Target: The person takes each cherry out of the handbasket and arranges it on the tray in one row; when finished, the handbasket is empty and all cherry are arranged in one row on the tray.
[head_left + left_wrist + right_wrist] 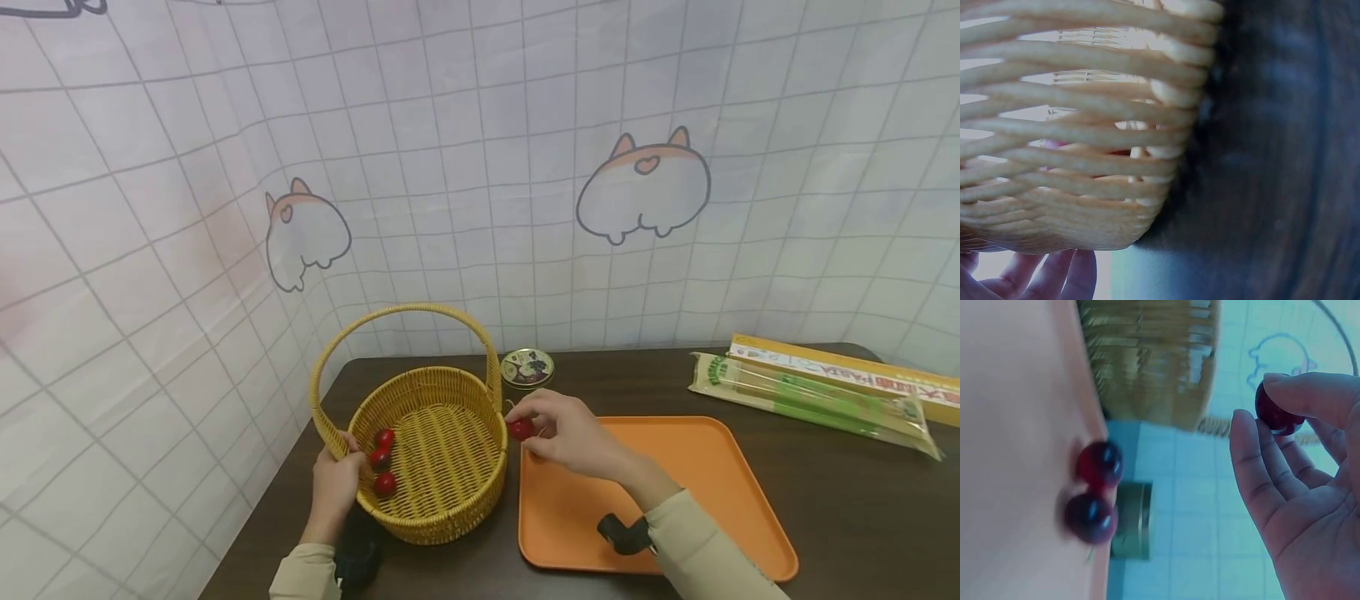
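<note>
A yellow wicker basket [438, 467] with a tall handle stands on the dark table and holds three red cherries [383, 459] near its left wall. My left hand [335, 477] grips the basket's left rim by the handle's base; its fingers [1054, 275] show below the woven wall [1085, 162]. My right hand [531, 427] pinches one red cherry [520, 430] between thumb and fingertips, just outside the basket's right rim, over the orange tray's [675, 475] far left corner. In the right wrist view the held cherry [1277, 414] is clear, and two more cherries [1094, 490] lie on the tray [1016, 425].
A small round tin [527, 367] sits behind the basket near the wall. Two long pasta packets [817, 392] lie at the table's back right. A tiled cloth with cartoon animals hangs behind and along the left.
</note>
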A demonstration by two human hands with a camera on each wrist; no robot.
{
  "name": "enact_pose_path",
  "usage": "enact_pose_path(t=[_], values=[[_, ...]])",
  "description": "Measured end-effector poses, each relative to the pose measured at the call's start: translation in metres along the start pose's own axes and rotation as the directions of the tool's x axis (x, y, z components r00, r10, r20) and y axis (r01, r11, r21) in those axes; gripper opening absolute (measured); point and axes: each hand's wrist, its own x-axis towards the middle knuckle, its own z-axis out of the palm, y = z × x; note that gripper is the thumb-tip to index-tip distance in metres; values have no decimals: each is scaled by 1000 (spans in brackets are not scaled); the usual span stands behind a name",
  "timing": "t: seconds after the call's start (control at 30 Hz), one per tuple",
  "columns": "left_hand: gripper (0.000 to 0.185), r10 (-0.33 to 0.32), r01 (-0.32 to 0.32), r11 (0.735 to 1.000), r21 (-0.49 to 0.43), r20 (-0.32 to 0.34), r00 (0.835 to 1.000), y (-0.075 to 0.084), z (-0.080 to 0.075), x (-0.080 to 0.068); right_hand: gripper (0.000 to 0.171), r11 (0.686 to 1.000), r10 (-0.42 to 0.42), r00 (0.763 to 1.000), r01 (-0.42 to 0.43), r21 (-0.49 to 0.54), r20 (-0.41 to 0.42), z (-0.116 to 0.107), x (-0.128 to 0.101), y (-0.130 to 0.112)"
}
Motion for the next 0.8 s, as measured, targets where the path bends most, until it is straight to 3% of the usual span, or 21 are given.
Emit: enact_pose_path(t=[0.33,0.6,0.8], values=[[17,-1,1,1000,0,6,1000,-1,0,0,35,990,81,987,-96,-104,-142,-34,-20,45],[13,-1,1,1000,-19,12,1000,0,0,0,33,979,87,987,-110,-172,-135,-48,-28,60],[12,14,-14,1000,-8,5,1000,0,0,-1,32,957,194,976,-211,-198,-101,-53,-32,68]])
